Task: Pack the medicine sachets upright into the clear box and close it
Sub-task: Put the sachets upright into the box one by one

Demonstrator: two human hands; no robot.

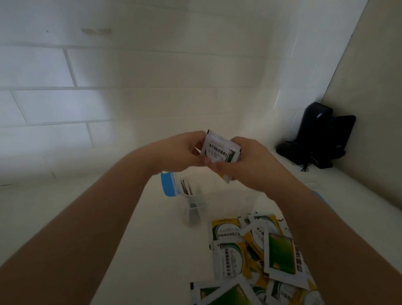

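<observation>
Your left hand [181, 152] and right hand [243, 161] reach forward together, raised above the clear box [217, 204], both pinching a small stack of sachets [220, 150]. The box stands open on the white surface [153, 245], blue lid [168, 184] beside it, some sachets upright inside. More green, yellow and white sachets [256, 253] lie loose nearby; their print is too blurred to read.

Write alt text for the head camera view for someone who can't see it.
Both hands, left hand and right hand, hold a small stack of medicine sachets above an open clear box with a blue-edged lid, a few sachets already standing inside. More sachets lie in a loose pile on the white surface nearer the camera, and a black device sits in the corner.
</observation>
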